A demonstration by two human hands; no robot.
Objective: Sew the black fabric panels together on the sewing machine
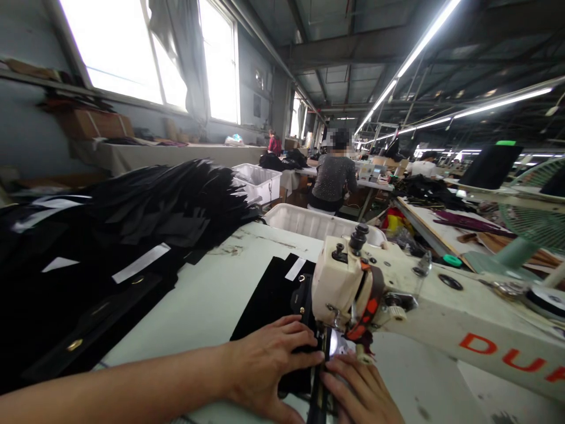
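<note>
The person sits at a cream-white metal sewing machine (353,282) with red letters on its arm. A flat piece of black soft cloth (269,294) lies on the pale green-white table top (212,294), and its near end goes under the head of the machine, right where the needle comes down.

The left hand (269,365) lies flat on the black cloth, fingers spread out and pointing at the needle. It is open and presses down; it does not grip anything. The right hand (362,391) lies on the other side of the needle, low and close to the foot of the machine. Its fingers look stretched out on the cloth or the table, but part of it is cut off by the edge of the picture, so I cannot tell if it pinches anything.

It looks like the sewing step is going on: both hands steer the cloth under the needle. I think the next move needs slow, even pushing, with fingers kept away from the needle.

A big heap of black cloth pieces (168,200) sits to the left, and a white plastic bin (318,224) stands behind the machine
</note>
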